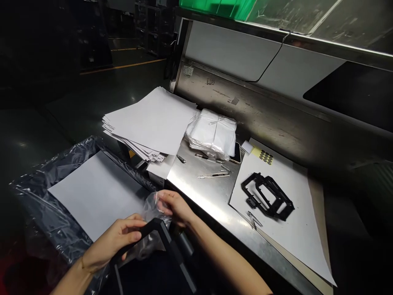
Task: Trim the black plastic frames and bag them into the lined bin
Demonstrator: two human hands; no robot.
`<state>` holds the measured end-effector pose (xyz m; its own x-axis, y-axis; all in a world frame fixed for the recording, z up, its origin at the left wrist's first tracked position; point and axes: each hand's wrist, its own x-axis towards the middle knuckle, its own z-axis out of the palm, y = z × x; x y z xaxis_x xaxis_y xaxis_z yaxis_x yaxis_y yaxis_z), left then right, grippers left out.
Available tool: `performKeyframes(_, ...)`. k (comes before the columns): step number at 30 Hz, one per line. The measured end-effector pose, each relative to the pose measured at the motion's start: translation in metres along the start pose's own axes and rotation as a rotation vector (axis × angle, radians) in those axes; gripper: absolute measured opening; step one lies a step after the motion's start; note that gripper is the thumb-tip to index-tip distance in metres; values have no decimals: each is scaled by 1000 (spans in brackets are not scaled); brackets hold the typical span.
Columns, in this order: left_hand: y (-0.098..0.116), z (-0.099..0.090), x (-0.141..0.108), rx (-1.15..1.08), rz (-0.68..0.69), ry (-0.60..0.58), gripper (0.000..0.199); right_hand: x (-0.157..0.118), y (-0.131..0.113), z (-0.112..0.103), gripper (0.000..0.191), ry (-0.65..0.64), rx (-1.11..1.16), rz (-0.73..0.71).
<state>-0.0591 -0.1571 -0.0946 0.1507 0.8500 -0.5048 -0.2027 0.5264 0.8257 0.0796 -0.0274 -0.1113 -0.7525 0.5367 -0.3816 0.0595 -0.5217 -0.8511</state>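
Note:
My left hand [124,233] is closed around the edge of a black plastic frame [167,237] with angled corners, held low in front of me. With the fingers of my right hand [176,207] I pinch a clear plastic bag [150,207], which hangs behind and below the frame's top bar. Whether any part of the frame is inside the bag I cannot tell. Just beyond both hands a white paper sheet [101,192] lies in a bin lined with dark plastic film [33,186].
A stack of white paper [150,119] and a tied bundle of clear bags [213,133] sit on the metal bench [199,192]. Pens [211,159], a cutter [213,175], a phone [236,153] and nippers [254,220] lie nearby. More black frames [268,196] rest on paper at right.

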Motion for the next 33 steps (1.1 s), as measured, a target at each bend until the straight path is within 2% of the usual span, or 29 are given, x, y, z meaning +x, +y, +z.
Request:
performKeyframes(4,0,-2,-4,87,-44,87,26,-18,-18,-26,28,33,-240,-59)
performKeyframes(8,-6,-5,-2,210,-76,180,30,-53,-29,-20,24,-60,-468,-160)
performKeyframes(11,-11,-9,-7,245,-78,208,32,-74,-17,-18,22,-110,-885,-415)
performKeyframes(14,-14,-14,-15,239,-83,218,35,-89,4,-24,28,37,-1255,-603)
performKeyframes(15,-14,-14,-17,234,-85,215,36,-94,11,-25,27,74,-1265,-596)
performKeyframes(17,-16,-15,-20,210,-82,211,35,-103,23,-21,23,68,-1200,-561)
performKeyframes(20,-21,-13,-21,132,-73,272,37,-110,37,-1,19,-128,-889,-477)
performKeyframes(23,-29,-13,-24,22,-133,391,44,-102,47,24,19,-302,-653,-379)
performKeyframes(25,-36,-16,-31,-52,-238,466,46,-90,48,34,18,-272,-685,-322)
performKeyframes(28,-43,-25,-47,-105,-410,504,42,-70,38,35,17,-145,-827,-295)
performKeyframes(30,-45,-31,-56,-98,-433,489,38,-57,27,28,17,-101,-914,-304)
performKeyframes(33,-42,-39,-62,-58,-389,491,36,-40,11,17,11,-103,-1038,-334)
